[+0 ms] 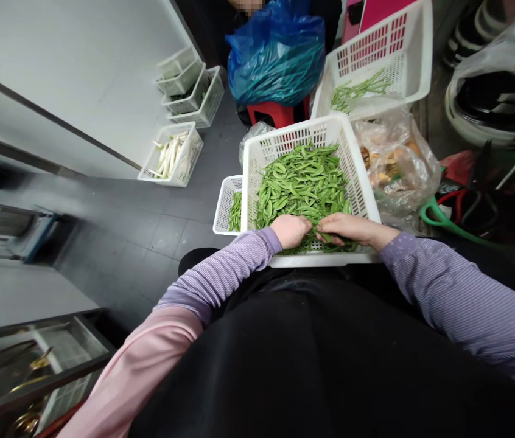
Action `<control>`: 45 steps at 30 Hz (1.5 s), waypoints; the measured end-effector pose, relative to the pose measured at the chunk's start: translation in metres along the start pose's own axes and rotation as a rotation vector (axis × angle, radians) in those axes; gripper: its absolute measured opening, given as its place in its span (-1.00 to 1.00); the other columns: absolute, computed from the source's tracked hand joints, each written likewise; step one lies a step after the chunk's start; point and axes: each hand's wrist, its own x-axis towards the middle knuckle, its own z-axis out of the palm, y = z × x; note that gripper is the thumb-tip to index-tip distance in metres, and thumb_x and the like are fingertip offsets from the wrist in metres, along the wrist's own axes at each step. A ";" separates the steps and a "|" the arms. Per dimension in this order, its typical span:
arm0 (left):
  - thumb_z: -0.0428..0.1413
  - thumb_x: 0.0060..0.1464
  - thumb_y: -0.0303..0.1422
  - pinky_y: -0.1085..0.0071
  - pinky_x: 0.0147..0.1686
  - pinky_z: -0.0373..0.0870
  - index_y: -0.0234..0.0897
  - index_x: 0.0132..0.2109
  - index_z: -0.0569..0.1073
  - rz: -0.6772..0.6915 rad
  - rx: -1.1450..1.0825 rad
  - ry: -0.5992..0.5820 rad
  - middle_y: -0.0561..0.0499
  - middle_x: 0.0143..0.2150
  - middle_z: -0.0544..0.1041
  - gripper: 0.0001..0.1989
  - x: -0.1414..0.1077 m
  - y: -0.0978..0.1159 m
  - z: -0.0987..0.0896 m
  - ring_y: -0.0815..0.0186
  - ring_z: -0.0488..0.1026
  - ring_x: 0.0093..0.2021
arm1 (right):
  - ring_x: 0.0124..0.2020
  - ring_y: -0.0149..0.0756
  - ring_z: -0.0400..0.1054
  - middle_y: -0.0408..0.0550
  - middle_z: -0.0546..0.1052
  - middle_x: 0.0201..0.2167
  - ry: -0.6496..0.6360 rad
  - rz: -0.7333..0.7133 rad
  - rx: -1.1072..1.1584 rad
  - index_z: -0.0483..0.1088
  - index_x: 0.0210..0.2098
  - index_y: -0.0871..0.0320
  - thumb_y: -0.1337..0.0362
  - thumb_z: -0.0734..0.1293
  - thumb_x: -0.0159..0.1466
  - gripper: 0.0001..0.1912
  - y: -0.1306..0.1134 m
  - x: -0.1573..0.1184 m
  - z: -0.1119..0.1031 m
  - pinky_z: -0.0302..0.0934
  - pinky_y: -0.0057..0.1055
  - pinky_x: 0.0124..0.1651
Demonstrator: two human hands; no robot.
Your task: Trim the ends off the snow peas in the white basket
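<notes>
A white plastic lattice basket rests at my lap, heaped with flat green snow pea pods. My left hand lies curled on the near edge of the heap, its fingers down among the pods. Beside it, my right hand reaches in from the right, with a dark green pod at its fingertips. Against the basket's left side sits a smaller white basket holding more pods.
Ahead stand a white basket of green beans, a blue plastic bag and a red stool. A clear bag of food lies to the right. Small baskets, one holding white stalks, stand on the grey tile floor.
</notes>
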 end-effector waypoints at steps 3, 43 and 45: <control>-0.05 0.02 -0.41 0.39 -0.29 0.33 -0.35 -0.32 0.47 0.072 -0.090 -0.085 -0.09 -0.34 0.48 -0.80 0.009 -0.009 -0.016 0.26 0.44 -0.30 | -0.65 -0.51 0.04 -0.25 0.24 -0.74 0.137 -0.156 -0.388 0.33 -0.62 0.18 0.06 0.35 -0.07 -0.71 -0.001 0.000 -0.004 -0.11 -0.51 -0.57; -0.10 0.03 -0.39 0.57 -0.66 0.09 -0.36 -0.46 0.26 -0.044 -1.406 -0.067 0.16 -0.71 0.20 -0.84 -0.002 -0.027 0.046 0.53 0.11 -0.72 | -0.70 -0.53 0.10 -0.29 0.27 -0.78 0.353 -0.158 0.196 0.41 -0.28 0.26 0.18 0.34 -0.03 -0.65 -0.001 0.006 0.014 0.04 -0.51 -0.56; -0.15 0.05 -0.42 0.57 -0.63 0.14 -0.36 -0.43 0.25 -0.034 -1.359 -0.081 0.16 -0.69 0.22 -0.84 0.000 -0.022 0.046 0.52 0.14 -0.71 | -0.68 -0.51 0.12 -0.28 0.30 -0.76 0.405 -0.182 0.187 0.41 -0.32 0.26 0.17 0.35 -0.05 -0.65 0.000 0.007 0.017 0.04 -0.50 -0.54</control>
